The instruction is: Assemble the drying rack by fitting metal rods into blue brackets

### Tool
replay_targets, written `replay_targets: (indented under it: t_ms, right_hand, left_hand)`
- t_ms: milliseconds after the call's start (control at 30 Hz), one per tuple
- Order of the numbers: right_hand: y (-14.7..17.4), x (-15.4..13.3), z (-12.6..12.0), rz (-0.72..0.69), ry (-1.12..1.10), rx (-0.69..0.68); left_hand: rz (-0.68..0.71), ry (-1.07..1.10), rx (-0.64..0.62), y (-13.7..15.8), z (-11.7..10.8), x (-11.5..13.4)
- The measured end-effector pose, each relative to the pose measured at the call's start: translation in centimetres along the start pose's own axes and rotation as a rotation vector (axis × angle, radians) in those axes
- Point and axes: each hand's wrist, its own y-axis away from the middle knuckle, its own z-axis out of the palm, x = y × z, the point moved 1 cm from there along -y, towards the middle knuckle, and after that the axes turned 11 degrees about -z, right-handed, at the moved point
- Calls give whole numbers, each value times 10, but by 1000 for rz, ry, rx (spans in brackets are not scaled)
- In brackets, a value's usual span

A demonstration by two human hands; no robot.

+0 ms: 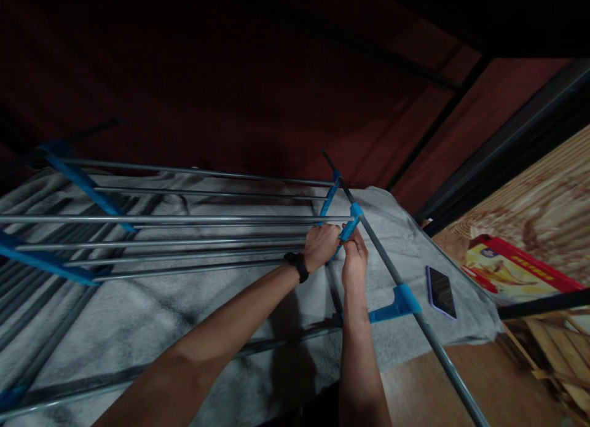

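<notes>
A rack of grey metal tubes [207, 220] with blue plastic brackets lies across a grey blanket. My left hand [321, 246], a black watch on its wrist, is closed around a metal tube at the rack's right end; its fingertips are partly hidden. Close beside it, my right hand [354, 258] pinches the lower part of a blue plastic bracket [351, 224]. That bracket is joined to a long slanting pole [380, 252]. Another blue bracket [329, 199] stands just behind, and one more blue arm [396, 305] sticks out from the pole nearer to me.
The grey blanket [184, 316] covers the surface under the rack. A phone [441, 292] lies on it at the right. Beyond its edge are a red and yellow package [516, 270] and wooden slats [557, 353]. Dark red fabric [230, 95] and black frame bars [437, 123] stand behind.
</notes>
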Motion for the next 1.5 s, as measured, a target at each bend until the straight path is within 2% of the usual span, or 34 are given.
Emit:
replay_targets:
  t_ms: [200, 433, 1233, 1500]
  right_hand:
    - [1, -2, 2, -18, 5, -15]
    - [1, -2, 2, -25, -3, -17]
    - [0, -2, 2, 1, 22, -23]
    - [1, -2, 3, -40, 61, -36]
  left_hand:
    - [-11, 9, 29, 1, -3, 1]
    - [-50, 49, 8, 1, -3, 3]
    - [103, -21, -10, 4, -9, -3]
    - [83, -49, -15, 5, -10, -2]
